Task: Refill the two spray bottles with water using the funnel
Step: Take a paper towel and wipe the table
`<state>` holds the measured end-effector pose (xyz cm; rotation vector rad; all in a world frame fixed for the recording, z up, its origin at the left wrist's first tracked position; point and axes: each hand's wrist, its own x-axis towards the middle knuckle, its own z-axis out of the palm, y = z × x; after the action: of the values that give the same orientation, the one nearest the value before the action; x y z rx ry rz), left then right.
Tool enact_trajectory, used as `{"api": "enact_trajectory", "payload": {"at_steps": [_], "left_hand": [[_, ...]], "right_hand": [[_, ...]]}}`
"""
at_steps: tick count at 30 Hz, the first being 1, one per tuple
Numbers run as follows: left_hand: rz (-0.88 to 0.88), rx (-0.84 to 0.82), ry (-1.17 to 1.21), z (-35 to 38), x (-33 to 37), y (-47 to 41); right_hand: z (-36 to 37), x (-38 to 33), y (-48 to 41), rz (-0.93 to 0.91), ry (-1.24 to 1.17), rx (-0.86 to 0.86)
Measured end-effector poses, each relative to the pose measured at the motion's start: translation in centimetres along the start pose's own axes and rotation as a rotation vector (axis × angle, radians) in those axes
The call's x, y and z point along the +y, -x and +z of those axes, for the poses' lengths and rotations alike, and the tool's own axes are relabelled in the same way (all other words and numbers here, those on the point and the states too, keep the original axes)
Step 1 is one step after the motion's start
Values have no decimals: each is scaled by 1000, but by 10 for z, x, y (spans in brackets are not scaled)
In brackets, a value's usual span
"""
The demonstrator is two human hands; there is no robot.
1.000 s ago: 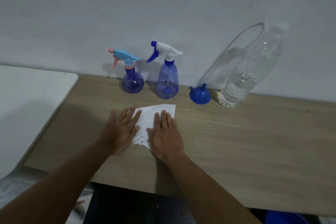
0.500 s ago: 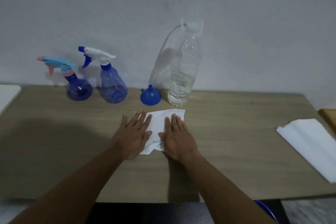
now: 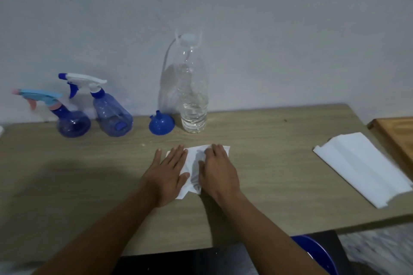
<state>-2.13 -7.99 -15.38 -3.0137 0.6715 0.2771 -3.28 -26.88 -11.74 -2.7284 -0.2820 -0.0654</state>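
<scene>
Two blue spray bottles stand at the back left of the wooden table (image 3: 279,176): a round one with a light blue and pink trigger (image 3: 69,121) and a taller one with a white and blue trigger (image 3: 111,116). To their right a blue funnel (image 3: 161,123) lies mouth down, beside a tall clear water bottle (image 3: 192,96) with a white cap, partly filled. My left hand (image 3: 168,173) and my right hand (image 3: 218,169) both rest flat, fingers straight, on a white tissue (image 3: 194,163) in the middle of the table.
A folded white cloth (image 3: 362,165) lies at the table's right end, next to a brown wooden board (image 3: 395,134). A grey wall runs behind the bottles. A blue round object (image 3: 317,254) shows below the table's front edge.
The view has swung to the right, bringing the white cloth and wooden board into sight. Both hands stay flat on the tissue; the tissue looks more crumpled between them.
</scene>
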Motion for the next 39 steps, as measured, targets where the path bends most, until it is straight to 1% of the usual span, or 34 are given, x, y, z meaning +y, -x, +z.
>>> {"api": "enact_trajectory", "payload": {"at_steps": [1, 2, 4, 6, 9, 11, 12, 13, 16, 19, 21, 26, 30, 34, 39], "left_hand": [[7, 7, 16, 3, -1, 0], [12, 22, 24, 4, 0, 0], [16, 40, 31, 5, 2, 5], [20, 50, 52, 5, 2, 13], [28, 6, 57, 2, -7, 27], [49, -32, 37, 1, -19, 40], [56, -43, 29, 0, -27, 47], [58, -51, 19, -1, -37, 55], [54, -71, -12, -2, -75, 81], [27, -81, -13, 3, -126, 108], [15, -81, -10, 7, -162, 126], [-54, -58, -41, 22, -242, 173], [-143, -10, -20, 34, -286, 216], [-191, -86, 25, 38, -293, 249], [-202, -92, 54, 42, -262, 256]], "right_hand": [[4, -3, -7, 1, -59, -11], [9, -6, -12, -11, -63, -37], [25, -5, -15, -26, 29, -167], [38, -9, -5, 0, 112, -228], [59, -24, 18, 24, 164, -158], [67, -43, 29, 25, 190, -187], [68, -56, 29, 26, 178, -171], [70, -70, 29, 39, 163, -155], [86, -114, 22, 48, 129, -182], [108, -161, 16, 39, 126, -168], [122, -195, 10, 4, 131, -173], [155, -271, -15, -118, 137, -255], [175, -324, -19, -228, 120, -268], [182, -345, -1, -268, 73, -271], [172, -325, 28, -272, 82, -250]]}}
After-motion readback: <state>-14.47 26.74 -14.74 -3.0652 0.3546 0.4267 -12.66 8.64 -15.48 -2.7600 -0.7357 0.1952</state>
